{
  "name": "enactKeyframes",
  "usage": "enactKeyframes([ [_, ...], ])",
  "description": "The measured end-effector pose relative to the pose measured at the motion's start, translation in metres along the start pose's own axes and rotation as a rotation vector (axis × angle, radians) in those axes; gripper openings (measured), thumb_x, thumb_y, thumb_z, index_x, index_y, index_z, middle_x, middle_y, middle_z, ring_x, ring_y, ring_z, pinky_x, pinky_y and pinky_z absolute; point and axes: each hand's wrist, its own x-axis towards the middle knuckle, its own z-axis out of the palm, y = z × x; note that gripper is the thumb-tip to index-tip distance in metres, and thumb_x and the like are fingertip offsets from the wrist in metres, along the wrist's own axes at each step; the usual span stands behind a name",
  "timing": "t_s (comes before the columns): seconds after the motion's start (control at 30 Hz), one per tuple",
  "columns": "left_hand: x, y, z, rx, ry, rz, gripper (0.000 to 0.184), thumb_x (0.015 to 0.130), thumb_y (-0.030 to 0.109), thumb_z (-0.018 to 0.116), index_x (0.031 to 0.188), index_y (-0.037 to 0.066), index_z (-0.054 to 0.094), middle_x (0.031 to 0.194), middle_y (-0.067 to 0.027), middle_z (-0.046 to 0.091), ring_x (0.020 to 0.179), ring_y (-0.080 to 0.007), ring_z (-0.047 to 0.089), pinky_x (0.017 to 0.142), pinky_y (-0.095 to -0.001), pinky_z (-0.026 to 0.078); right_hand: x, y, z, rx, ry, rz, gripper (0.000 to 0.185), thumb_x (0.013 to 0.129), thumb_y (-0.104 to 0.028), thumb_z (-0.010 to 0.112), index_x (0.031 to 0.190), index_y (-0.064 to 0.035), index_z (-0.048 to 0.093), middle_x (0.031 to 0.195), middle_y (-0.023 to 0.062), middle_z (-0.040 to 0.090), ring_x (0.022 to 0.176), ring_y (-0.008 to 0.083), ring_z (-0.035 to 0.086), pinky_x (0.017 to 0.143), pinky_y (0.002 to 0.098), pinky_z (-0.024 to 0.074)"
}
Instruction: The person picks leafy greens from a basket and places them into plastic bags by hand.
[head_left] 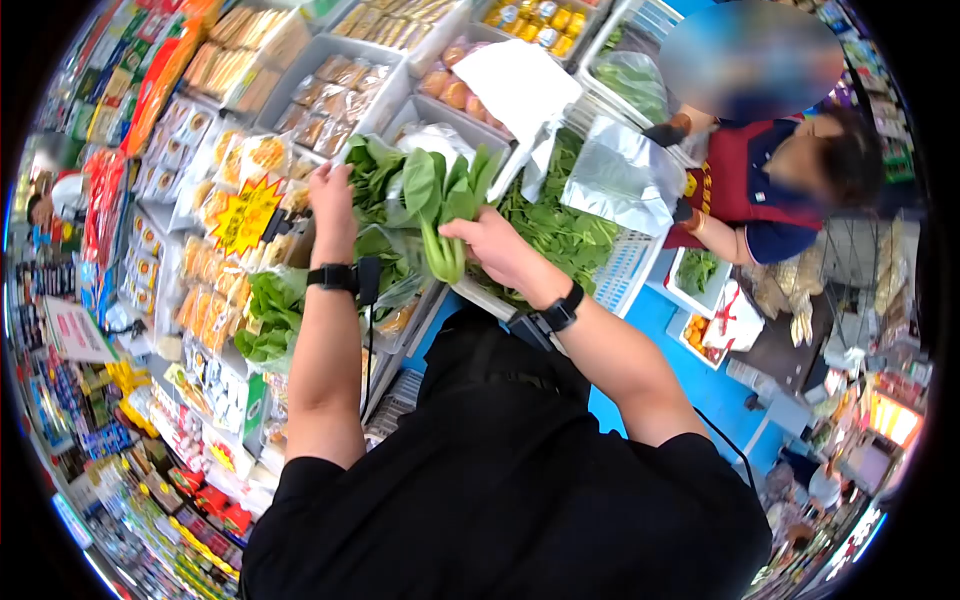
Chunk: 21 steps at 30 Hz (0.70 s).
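1. Our right hand (488, 245) closes round the pale stems of a bunch of greens (440, 195), fingers and thumb pinching them near the base.
2. We have that bunch raised at the left edge of the crate (630, 272) of loose greens, its leaves pointing away from us and its stems toward us.
3. Our left hand (333, 190) is curled beside more dark leaves (372, 170), left of the bunch and well apart from the right hand; we cannot tell whether its fingers pinch anything.
4. Loose greens (590, 238) fill the crate, and a silver sheet (620, 170) covers part of them toward the far right corner.
5. Across from us, a co-worker in a red apron (740, 165) has a dark-gloved hand (668, 132) just beside that sheet (the glove is a little blurred).
6. Near our left forearm we see other leafy greens (270, 318), with a yellow starburst sign (245, 215) beyond them among the packets (212, 262).
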Motion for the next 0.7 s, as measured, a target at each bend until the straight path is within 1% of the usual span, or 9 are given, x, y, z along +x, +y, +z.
enactKeyframes([
  [0.03,0.009,-0.011,-0.007,0.007,-0.001,0.023,0.061,0.096,0.02,0.077,0.148,0.001,0.053,0.12,-0.0078,0.064,0.099,-0.015,0.059,0.086,-0.0346,0.051,-0.011,0.003,-0.017,-0.023,0.021,-0.024,0.032,0.098,-0.011,0.07,0.127,0.0048,0.07,0.116,0.0089,0.075,0.099,0.0173,0.071,0.089,0.0346,0.0567],
  [0.1,-0.024,0.017,0.002,0.118,-0.036,0.111,0.055,0.094,0.015,0.078,0.144,0.0,0.057,0.127,-0.0123,0.062,0.107,-0.0186,0.06,0.091,-0.0343,0.052,-0.043,0.006,-0.055,-0.067,0.091,0.002,0.032,0.099,-0.011,0.07,0.127,0.0052,0.07,0.118,0.0098,0.075,0.102,0.018,0.071,0.091,0.0353,0.0566],
  [0.23,-0.094,0.041,0.039,0.465,-0.075,0.607,0.047,0.099,0.013,0.074,0.141,-0.002,0.058,0.147,-0.0177,0.053,0.129,-0.0255,0.056,0.106,-0.0377,0.049,-0.115,0.021,-0.119,-0.045,0.244,-0.067,0.032,0.099,-0.011,0.071,0.127,0.005,0.07,0.116,0.0093,0.075,0.102,0.0197,0.071,0.092,0.0355,0.0571],
  [0.3,-0.133,0.04,0.064,0.325,-0.338,0.486,0.04,0.101,0.012,0.072,0.138,-0.001,0.061,0.143,-0.0146,0.059,0.129,-0.0239,0.058,0.106,-0.0377,0.05,-0.145,0.036,-0.147,0.102,0.422,-0.051,0.033,0.099,-0.009,0.07,0.129,0.0044,0.068,0.118,0.009,0.074,0.104,0.0208,0.072,0.091,0.0359,0.0584],
  [0.37,-0.167,0.021,0.092,0.35,-0.666,0.26,0.031,0.105,0.014,0.07,0.131,0.0,0.067,0.125,-0.0115,0.072,0.115,-0.0218,0.068,0.104,-0.0355,0.054,-0.169,0.045,-0.161,0.163,0.466,-0.036,0.035,0.101,-0.008,0.069,0.134,0.0028,0.066,0.122,0.0091,0.074,0.106,0.021,0.073,0.092,0.0372,0.0604],
  [0.5,-0.241,-0.048,0.127,0.547,-1.228,-0.082,0.075,0.1,0.033,0.081,0.159,-0.001,0.048,0.148,-0.0226,0.066,0.132,-0.0301,0.068,0.11,-0.0422,0.055,-0.193,0.059,-0.171,0.339,0.521,-0.118,0.039,0.103,-0.011,0.071,0.14,0.0006,0.063,0.125,0.0083,0.073,0.109,0.0204,0.074,0.096,0.0383,0.0617],
  [0.57,-0.283,-0.058,0.142,0.524,-1.346,-0.078,0.088,0.097,0.032,0.085,0.164,0.0,0.039,0.142,-0.024,0.069,0.125,-0.0322,0.072,0.107,-0.0425,0.057,-0.197,0.063,-0.171,0.39,0.453,-0.242,0.039,0.102,-0.01,0.073,0.139,0.0014,0.064,0.126,0.0085,0.074,0.11,0.0196,0.073,0.098,0.0376,0.0602],
  [0.67,-0.321,-0.067,0.161,0.494,-1.335,-0.197,0.065,0.101,0.023,0.079,0.154,-0.002,0.049,0.137,-0.0193,0.07,0.12,-0.0273,0.072,0.103,-0.04,0.058,-0.213,0.067,-0.193,0.191,0.389,-0.173,0.036,0.102,-0.008,0.075,0.135,0.0026,0.066,0.126,0.0083,0.074,0.112,0.0176,0.072,0.099,0.0358,0.0581],
  [0.7,-0.331,-0.055,0.172,0.668,-1.276,-0.165,0.056,0.1,0.023,0.08,0.143,-0.003,0.055,0.126,-0.0195,0.073,0.111,-0.0266,0.074,0.096,-0.0397,0.059,-0.219,0.068,-0.201,0.038,0.356,-0.143,0.035,0.102,-0.008,0.075,0.134,0.0028,0.067,0.124,0.0078,0.075,0.112,0.0169,0.071,0.098,0.0351,0.0577],
])
